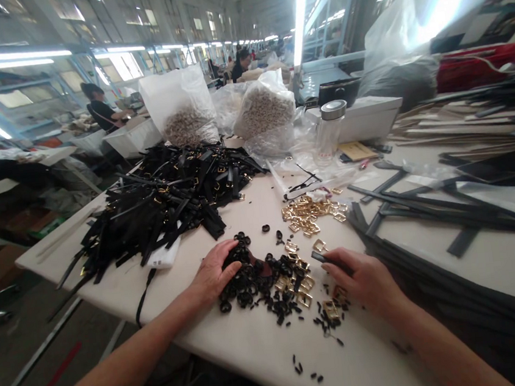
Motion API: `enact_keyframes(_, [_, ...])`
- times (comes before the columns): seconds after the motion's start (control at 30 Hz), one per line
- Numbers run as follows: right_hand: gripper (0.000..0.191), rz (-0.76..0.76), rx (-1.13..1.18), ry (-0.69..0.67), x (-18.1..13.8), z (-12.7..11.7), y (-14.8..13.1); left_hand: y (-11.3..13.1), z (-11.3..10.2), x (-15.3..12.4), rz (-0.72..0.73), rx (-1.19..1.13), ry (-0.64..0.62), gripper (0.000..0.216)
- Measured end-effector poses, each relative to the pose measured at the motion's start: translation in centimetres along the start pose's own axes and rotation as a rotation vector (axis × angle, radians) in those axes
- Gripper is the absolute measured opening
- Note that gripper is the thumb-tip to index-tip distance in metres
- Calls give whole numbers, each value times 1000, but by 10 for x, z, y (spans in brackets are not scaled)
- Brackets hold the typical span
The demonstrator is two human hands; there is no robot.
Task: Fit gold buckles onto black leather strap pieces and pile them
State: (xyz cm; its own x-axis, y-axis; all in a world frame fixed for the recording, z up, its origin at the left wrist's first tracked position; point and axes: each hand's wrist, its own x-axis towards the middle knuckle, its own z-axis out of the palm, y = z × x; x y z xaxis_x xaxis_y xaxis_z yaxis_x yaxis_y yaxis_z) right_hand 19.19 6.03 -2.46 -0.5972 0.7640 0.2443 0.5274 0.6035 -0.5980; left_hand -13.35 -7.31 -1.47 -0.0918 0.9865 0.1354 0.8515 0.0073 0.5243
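My left hand (214, 273) rests on a heap of small black loops (248, 283) on the white table (264, 346), fingers curled over the loops. My right hand (363, 278) is closed round a thin black strap end (324, 258), next to gold buckles (297, 282) mixed in with the loops. A second cluster of gold buckles (308, 215) lies a little farther back. A large pile of black straps with buckles (166, 199) covers the table's left part.
Loose black straps (429, 212) lie along the right side. Two clear bags of small parts (184, 111) (264, 112), a jar with a metal lid (330, 130) and a white box (364, 117) stand at the back. Other people work at far tables (101, 108).
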Motion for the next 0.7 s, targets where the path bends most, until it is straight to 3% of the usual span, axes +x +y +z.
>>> enact_keyframes(0.17, [22,7,9,-11,0,-2,-2,18,1,36,148,-85,-81,47])
enact_keyframes(0.3, [21,9,11,-9,0,-2,-3,-16,-22,82,86,308,40,44])
enact_keyframes(0.4, [22,7,14,-13,0,-2,-3,-48,-40,105,53,408,56,39])
enact_keyframes(0.5, [22,12,10,-20,1,-2,-3,-65,-53,111,72,442,89,38])
enact_keyframes(0.7, [23,20,16,-17,0,-1,-1,-76,-72,106,128,489,89,37])
